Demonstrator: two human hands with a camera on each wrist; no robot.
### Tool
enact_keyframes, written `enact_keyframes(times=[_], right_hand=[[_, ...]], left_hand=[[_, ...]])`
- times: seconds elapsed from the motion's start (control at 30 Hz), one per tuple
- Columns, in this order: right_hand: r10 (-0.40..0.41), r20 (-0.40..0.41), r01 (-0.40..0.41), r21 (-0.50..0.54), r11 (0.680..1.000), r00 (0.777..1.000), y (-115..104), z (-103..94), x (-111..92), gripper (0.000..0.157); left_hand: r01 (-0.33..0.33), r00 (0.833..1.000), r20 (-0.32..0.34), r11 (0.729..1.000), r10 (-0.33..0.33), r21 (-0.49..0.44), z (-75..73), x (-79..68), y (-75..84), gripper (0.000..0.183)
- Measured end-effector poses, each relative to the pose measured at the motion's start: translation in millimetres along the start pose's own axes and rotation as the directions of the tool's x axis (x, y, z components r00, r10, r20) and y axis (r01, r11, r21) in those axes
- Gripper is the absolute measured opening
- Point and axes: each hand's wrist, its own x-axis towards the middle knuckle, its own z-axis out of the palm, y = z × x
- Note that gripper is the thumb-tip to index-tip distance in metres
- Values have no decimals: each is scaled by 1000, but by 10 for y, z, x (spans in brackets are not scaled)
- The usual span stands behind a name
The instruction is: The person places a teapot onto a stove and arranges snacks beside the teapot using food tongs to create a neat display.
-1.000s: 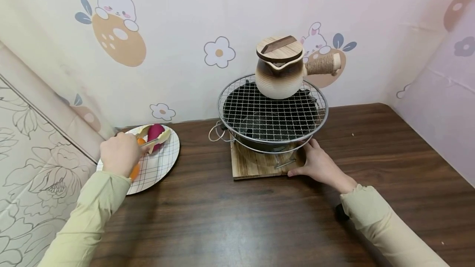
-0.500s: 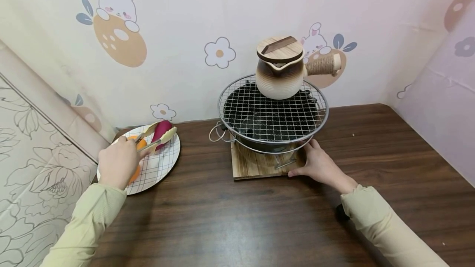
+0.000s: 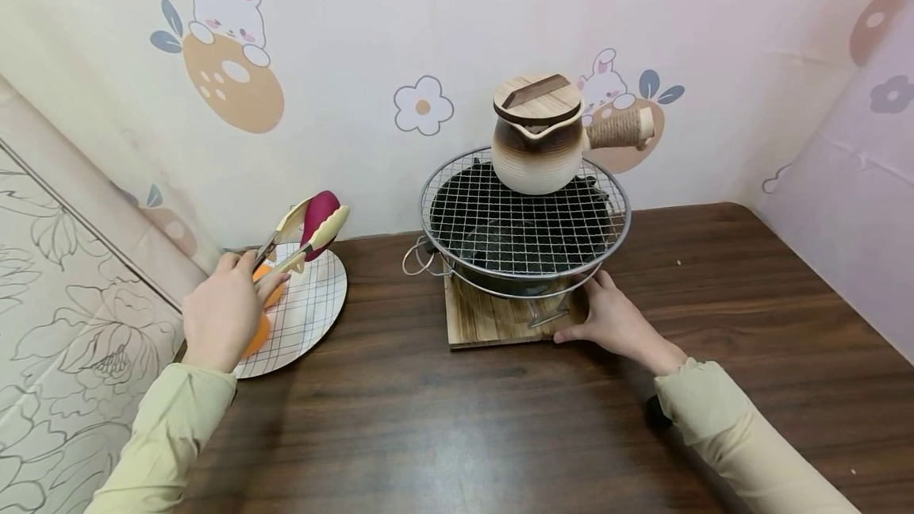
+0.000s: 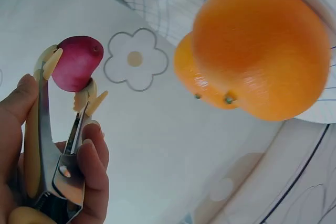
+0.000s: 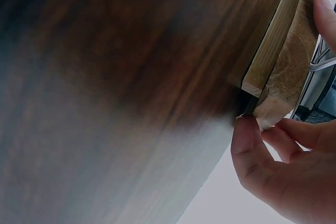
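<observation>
My left hand [image 3: 223, 312] grips a pair of tongs [image 3: 294, 262] with cream scalloped tips. Between those tips is a purple-red sweet potato [image 3: 318, 212], held up above the far part of a white plate [image 3: 314, 312] with a grid pattern. The left wrist view shows the sweet potato [image 4: 77, 62] pinched across its sides. Oranges [image 4: 262, 51] lie on the plate, partly hidden by my hand in the head view. My right hand [image 3: 620, 320] holds the right side of a wooden board [image 3: 493, 327], thumb at the front edge; its fingers [image 5: 247, 135] curl at the board's corner in the right wrist view.
On the board stands a round dark grill stove with a wire rack [image 3: 524, 236]. A brown-and-cream side-handled pot [image 3: 537, 153] with a wooden lid sits at the rack's back. The dark wooden table [image 3: 443, 435] ends at a printed curtain [image 3: 343, 38].
The tongs lift the sweet potato up from the plate, tips tilting upward, while my left hand shifts slightly leftward. My right hand stays on the board.
</observation>
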Motion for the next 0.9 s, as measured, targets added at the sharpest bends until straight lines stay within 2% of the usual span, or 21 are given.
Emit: enact_keyframes(times=[0.2, 0.43, 0.8, 0.9], right_hand=[[2, -1, -2, -4, 1000, 1000, 4, 4, -4, 115], [7, 3, -7, -3, 1000, 1000, -9, -1, -6, 113], [-2, 0, 2, -4, 1000, 1000, -5, -1, -18, 113], [-1, 0, 1, 1, 1000, 1000, -7, -4, -23, 114]], left_hand=[[-50, 995, -93, 998, 47, -31, -83, 72, 137, 49], [3, 997, -80, 998, -7, -57, -243, 207, 359, 54], [-84, 981, -181, 990, 62, -114, -413, 281, 769, 55], [-105, 980, -183, 987, 83, -119, -450, 297, 856, 55]])
